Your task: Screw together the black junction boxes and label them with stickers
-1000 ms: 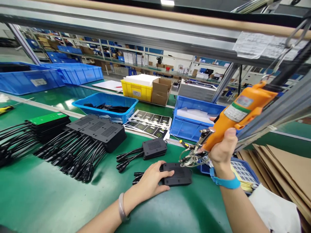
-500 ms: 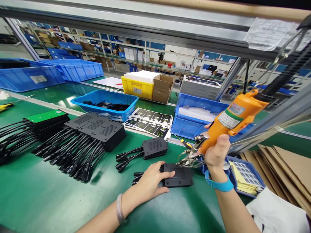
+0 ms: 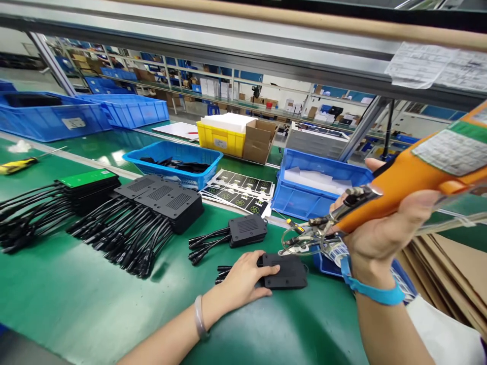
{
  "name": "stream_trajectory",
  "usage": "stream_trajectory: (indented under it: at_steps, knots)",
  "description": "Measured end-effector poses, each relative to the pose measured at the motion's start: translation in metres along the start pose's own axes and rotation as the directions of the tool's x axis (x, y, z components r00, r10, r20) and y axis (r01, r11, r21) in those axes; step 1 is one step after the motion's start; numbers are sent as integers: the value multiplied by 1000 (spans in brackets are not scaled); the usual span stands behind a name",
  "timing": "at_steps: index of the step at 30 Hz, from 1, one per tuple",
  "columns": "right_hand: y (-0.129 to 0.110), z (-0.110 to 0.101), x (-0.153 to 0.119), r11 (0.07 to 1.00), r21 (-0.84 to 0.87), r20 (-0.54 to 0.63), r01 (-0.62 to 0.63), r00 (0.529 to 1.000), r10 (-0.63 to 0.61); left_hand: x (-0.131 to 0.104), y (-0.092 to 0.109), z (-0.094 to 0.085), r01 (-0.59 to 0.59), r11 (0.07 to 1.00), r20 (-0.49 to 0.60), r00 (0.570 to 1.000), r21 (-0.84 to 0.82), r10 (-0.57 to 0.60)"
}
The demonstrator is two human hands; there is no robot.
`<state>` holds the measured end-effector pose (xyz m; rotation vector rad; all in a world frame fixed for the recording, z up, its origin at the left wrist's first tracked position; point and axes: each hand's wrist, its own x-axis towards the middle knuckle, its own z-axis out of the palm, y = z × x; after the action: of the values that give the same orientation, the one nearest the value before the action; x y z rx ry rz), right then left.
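Left hand [image 3: 247, 276]: laid flat on the left end of the black box [image 3: 285, 271], fingers spread, pinning it to the green surface [image 3: 76, 304].
Right hand [image 3: 384, 228]: wrapped around the orange screwdriver [image 3: 414, 177], tip raised above and right of the box, not touching.
Done: box in place and steadied.
Left: driving, by my judgement, not begun.
Waiting: second box [image 3: 247, 229] just behind; stack [image 3: 163, 200] further left.
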<state>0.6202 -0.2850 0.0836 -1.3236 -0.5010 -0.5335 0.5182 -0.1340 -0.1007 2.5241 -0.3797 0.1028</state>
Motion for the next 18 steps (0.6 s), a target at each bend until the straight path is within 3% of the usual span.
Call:
stream_trajectory:
  at_steps: [4,10,18]
  knots:
    - [13,14,-5,999,51,-2,5,1000,-5,-1,-1,0,-21,1000,-16,1000,-8,21]
    - [44,13,-24,996,-3,54,-86,995,86,-1,-2,2,-24,999,-32,999,-21,23]
    - [49,16,-31,995,-80,75,-65,995,71,0,-2,4,-12,1000,-13,1000,-17,12]
